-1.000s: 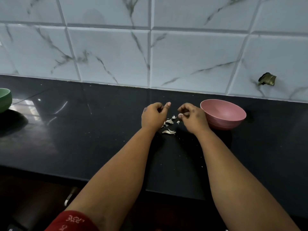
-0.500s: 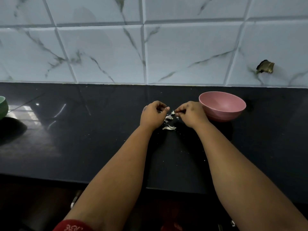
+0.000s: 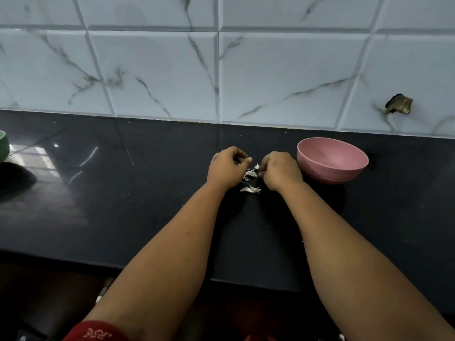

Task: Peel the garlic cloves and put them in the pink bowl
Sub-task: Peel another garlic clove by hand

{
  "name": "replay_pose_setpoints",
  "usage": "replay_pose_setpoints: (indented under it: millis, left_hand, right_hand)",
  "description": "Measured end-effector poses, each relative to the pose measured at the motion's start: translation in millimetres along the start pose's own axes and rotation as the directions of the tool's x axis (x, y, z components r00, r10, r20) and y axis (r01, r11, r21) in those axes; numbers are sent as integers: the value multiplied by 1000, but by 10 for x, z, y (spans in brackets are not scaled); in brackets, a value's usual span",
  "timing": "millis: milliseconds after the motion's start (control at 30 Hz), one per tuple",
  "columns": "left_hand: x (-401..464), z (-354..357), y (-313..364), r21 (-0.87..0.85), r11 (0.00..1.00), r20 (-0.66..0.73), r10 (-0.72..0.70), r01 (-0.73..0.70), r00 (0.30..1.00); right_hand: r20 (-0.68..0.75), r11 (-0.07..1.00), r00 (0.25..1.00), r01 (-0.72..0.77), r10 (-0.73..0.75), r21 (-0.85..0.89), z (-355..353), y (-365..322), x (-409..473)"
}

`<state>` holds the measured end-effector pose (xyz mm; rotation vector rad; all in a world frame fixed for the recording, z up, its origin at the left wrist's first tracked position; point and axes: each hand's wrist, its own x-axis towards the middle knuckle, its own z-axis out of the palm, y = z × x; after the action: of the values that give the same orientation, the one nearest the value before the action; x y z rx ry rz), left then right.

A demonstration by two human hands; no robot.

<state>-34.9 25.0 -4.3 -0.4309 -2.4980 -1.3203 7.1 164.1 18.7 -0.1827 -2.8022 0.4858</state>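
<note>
**Both hands curled over garlic skins beside the pink bowl**

Head view: the left hand [image 3: 227, 168] and right hand [image 3: 280, 169] sit close together on the dark surface [image 3: 147, 205], near its back edge and roughly mid-width. Each grip has its fingers curled inward toward the other. The right fingers seem to pinch something small and pale at their tips; whether it is a clove or only skin cannot be told. What the left grip holds, if anything, is hidden by its curled fingers. Loose white skins [image 3: 250, 189] lie between and just in front of the hands. The pink bowl [image 3: 332, 159] stands just beside the right hand, toward the back edge — its visible inside looks bare. A green bowl [image 3: 3, 146] shows partly at the far left edge.
</note>
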Motion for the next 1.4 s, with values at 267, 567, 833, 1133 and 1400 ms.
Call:
replay_pose_setpoints:
  millis: [267,567,833,1133,1400]
  left_hand:
    - [-15,-14,21,-23,1000,6,-17,17,1000]
    - [-31,-6,25,-27,999,27,-32,33,999]
    - [-26,-29,17,-37,999,-2,-33,33,999]
    - [-32,-22,18,-35,999,-17,-35,35,999]
    - [-35,-41,34,-58,998,1,-19,19,1000]
  right_hand:
    - [-99,999,995,31,-30,10,-26,-20,21]
    - [-25,998,1000,-11,9,-66,46,-40,-13]
    - [-604,969,782,239,-152,66,-66,-63,-17]
    - [-13,973,999,-52,50,-223,-25,-147,-78]
    - [-518,950,855,175,-17,258,72,34,11]
